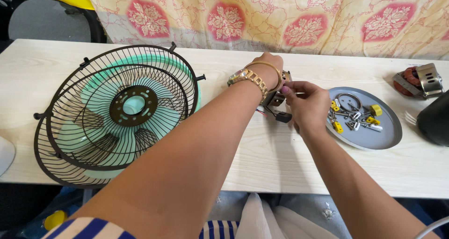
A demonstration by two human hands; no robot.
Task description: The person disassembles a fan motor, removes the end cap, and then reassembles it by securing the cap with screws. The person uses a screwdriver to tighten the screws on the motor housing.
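Observation:
My left hand [271, 63] reaches across the table and grips a small metal motor part [279, 97] from above; a gold watch and bangle sit on that wrist. My right hand [306, 104] pinches the same part from the right side. Thin wires run from the part down to a small black plug [283, 117] lying on the pale wooden table [243, 159]. Most of the part is hidden behind my two hands.
Two black wire fan grilles [117, 112] lie stacked at the left over a mint-green fan blade [100, 98]. A grey round tray [374, 138] at the right holds screws, yellow pieces and a ring. Another motor piece [418, 80] and a black housing [435, 119] sit far right.

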